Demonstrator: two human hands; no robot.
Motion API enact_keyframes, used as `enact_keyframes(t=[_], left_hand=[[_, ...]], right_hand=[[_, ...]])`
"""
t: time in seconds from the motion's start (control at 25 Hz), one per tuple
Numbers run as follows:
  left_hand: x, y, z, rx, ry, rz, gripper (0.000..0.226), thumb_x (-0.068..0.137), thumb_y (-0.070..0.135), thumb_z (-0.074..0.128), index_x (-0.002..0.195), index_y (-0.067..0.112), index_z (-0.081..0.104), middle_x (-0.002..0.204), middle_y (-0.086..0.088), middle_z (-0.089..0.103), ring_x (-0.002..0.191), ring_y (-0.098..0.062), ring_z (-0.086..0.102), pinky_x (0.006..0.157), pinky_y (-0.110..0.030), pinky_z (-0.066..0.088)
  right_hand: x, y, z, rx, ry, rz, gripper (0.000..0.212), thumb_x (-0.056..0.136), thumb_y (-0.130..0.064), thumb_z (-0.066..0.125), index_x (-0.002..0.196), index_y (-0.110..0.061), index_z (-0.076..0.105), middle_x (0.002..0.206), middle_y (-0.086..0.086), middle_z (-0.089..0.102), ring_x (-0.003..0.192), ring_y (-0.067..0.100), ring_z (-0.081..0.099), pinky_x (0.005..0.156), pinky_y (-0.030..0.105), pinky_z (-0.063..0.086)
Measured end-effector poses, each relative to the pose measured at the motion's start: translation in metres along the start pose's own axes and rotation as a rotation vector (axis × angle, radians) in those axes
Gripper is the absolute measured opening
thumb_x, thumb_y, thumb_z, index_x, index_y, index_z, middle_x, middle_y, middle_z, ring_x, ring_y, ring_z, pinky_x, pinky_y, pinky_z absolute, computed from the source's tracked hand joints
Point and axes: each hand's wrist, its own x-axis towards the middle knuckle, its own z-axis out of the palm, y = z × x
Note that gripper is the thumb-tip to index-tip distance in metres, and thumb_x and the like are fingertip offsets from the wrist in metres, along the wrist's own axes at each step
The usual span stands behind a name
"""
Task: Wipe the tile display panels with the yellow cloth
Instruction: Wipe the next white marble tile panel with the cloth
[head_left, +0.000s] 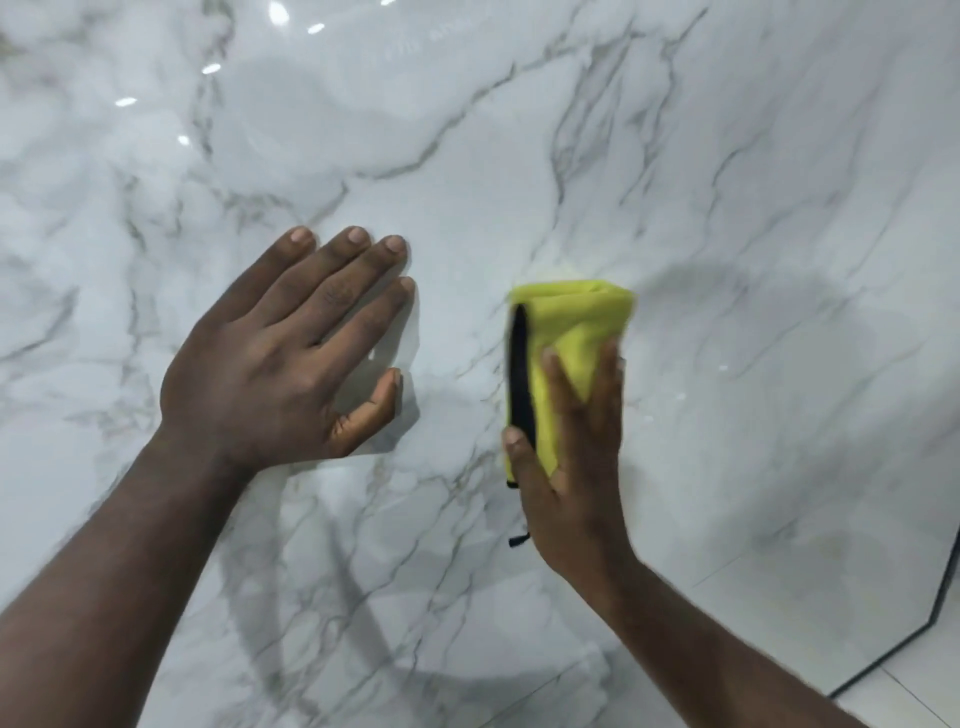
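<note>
Along the upper left edge of the tile panel (727, 208), small bright light reflections (124, 102) dot the glossy surface, which is white and crossed by grey veins like marble. Below them, left of the panel's middle, our left hand (280, 358) lies flat against the tile. Its fingers are straight and close together and point up and to the right, the thumb is spread out underneath, and it holds nothing.

Just right of the panel's middle, and apart from the left hand, is the yellow cloth (566, 332). It is folded into a tall pad with a black hem (519, 374) down its left side, and it sits against the tile. Our right hand (576, 467) presses on the lower part of the cloth: the fingers lie straight up over the yellow fabric and the thumb rests beside the black hem. The cloth and this hand are slightly blurred. A short black loop (518, 540) sticks out below the heel of the hand.

At the lower right corner, the panel ends in a thin dark edge (935, 587). Beyond it we see pale floor tiles (924, 691).
</note>
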Motion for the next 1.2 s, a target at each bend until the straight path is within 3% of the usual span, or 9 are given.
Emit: enact_keyframes(t=[0.08,0.2,0.36,0.52,0.68,0.8,0.96,1.12,1.2], left_hand=[[-0.002,-0.003,-0.002,0.01,-0.003,-0.001,0.058,0.095,0.033,0.069,0.145,0.001,0.067,0.16,-0.018,0.054,0.146,-0.039,0.056,0.117,-0.06,0.048],[0.001,-0.005,-0.003,-0.001,-0.044,0.006,0.052,0.099,0.027,0.064,0.144,0.002,0.067,0.163,-0.019,0.051,0.149,-0.039,0.052,0.122,-0.058,0.043],[-0.026,-0.026,-0.028,0.018,-0.017,-0.164,0.046,0.1,0.026,0.06,0.139,0.003,0.07,0.163,-0.022,0.05,0.151,-0.04,0.049,0.124,-0.06,0.039],[-0.069,-0.046,-0.056,0.04,0.013,-0.246,0.045,0.1,0.026,0.059,0.136,0.001,0.069,0.164,-0.021,0.049,0.151,-0.04,0.049,0.125,-0.059,0.037],[-0.11,-0.065,-0.07,0.029,0.0,-0.219,0.045,0.101,0.026,0.056,0.136,0.001,0.07,0.165,-0.02,0.048,0.152,-0.04,0.049,0.126,-0.059,0.036],[-0.14,-0.075,-0.075,0.016,0.042,-0.253,0.047,0.101,0.026,0.057,0.14,0.003,0.069,0.165,-0.019,0.048,0.151,-0.039,0.049,0.125,-0.059,0.037],[-0.161,-0.076,-0.069,0.004,0.077,-0.24,0.049,0.103,0.025,0.054,0.142,0.0,0.066,0.166,-0.021,0.046,0.152,-0.041,0.048,0.127,-0.058,0.035],[-0.162,-0.07,-0.064,0.013,0.1,-0.238,0.049,0.104,0.024,0.052,0.142,-0.005,0.063,0.164,-0.024,0.048,0.151,-0.042,0.048,0.128,-0.058,0.033],[-0.164,-0.07,-0.063,0.021,0.089,-0.243,0.051,0.103,0.025,0.051,0.144,-0.006,0.06,0.164,-0.025,0.048,0.152,-0.042,0.047,0.129,-0.057,0.032]], right_hand=[[0.017,0.002,-0.002,-0.044,-0.007,-0.094,0.063,0.105,-0.03,0.063,0.163,-0.029,0.039,0.179,0.004,-0.002,0.165,0.024,0.002,0.131,0.055,0.016],[0.053,-0.016,-0.004,0.119,0.212,0.239,0.068,0.104,-0.03,0.061,0.166,-0.029,0.032,0.178,0.009,-0.004,0.165,0.018,-0.002,0.131,0.057,0.012],[0.05,-0.039,0.01,-0.137,-0.076,-0.228,0.064,0.107,-0.033,0.057,0.166,-0.034,0.031,0.178,0.002,-0.007,0.165,0.023,-0.005,0.133,0.052,0.008],[0.078,-0.088,0.029,-0.003,0.107,0.064,0.07,0.102,-0.029,0.06,0.164,-0.039,0.031,0.179,-0.001,-0.004,0.165,0.018,-0.001,0.131,0.057,0.014],[0.071,-0.118,0.048,-0.206,-0.082,-0.379,0.066,0.102,-0.024,0.065,0.162,-0.035,0.039,0.177,-0.007,0.001,0.165,0.017,0.005,0.132,0.049,0.015],[0.081,-0.152,0.058,0.021,0.162,0.116,0.072,0.101,-0.02,0.064,0.162,-0.04,0.034,0.178,-0.007,0.002,0.163,0.01,0.006,0.13,0.048,0.021],[0.026,-0.158,0.085,-0.327,-0.221,-0.419,0.067,0.107,-0.027,0.062,0.166,-0.034,0.032,0.179,-0.004,-0.004,0.165,0.018,-0.001,0.131,0.054,0.015],[0.034,-0.173,0.089,-0.075,0.148,0.164,0.07,0.106,-0.026,0.062,0.166,-0.041,0.028,0.178,-0.011,-0.002,0.162,0.005,0.006,0.128,0.049,0.027],[0.014,-0.18,0.102,-0.127,0.123,0.035,0.071,0.107,-0.025,0.061,0.167,-0.038,0.026,0.178,-0.01,-0.004,0.164,0.009,0.003,0.131,0.048,0.023]])
